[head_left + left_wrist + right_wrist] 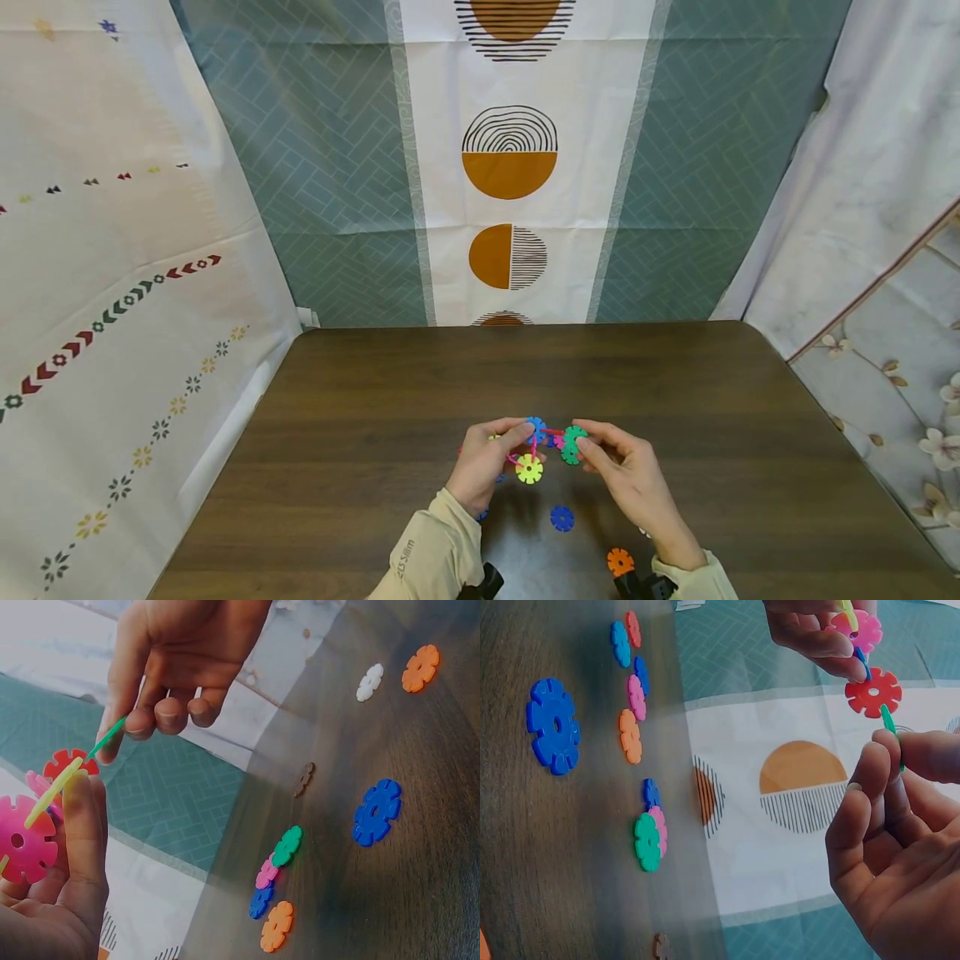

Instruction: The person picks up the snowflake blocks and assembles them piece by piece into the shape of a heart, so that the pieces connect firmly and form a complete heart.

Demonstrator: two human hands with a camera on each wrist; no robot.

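My left hand (pixel 483 467) holds a cluster of joined notched plastic discs. In the cluster are a yellow disc (pixel 528 469), a blue disc (pixel 536 429), a pink disc (pixel 30 855) and a red disc (pixel 874 692). Between thumb and fingertips my right hand (pixel 633 479) pinches a green notched disc (pixel 111 737), seen edge-on in both wrist views. Its edge meets the rim of the red disc; how deep it sits in a slot I cannot tell. In the head view, the left fingers hide part of the cluster.
Loose discs lie on the brown table (pixel 360 500): a blue one (pixel 562 518) between my forearms, an orange one (pixel 620 562) by the right wrist, a white one (pixel 370 682) and a brown one (pixel 304 780). Farther back, a green disc (pixel 648 842) overlaps a pink one.
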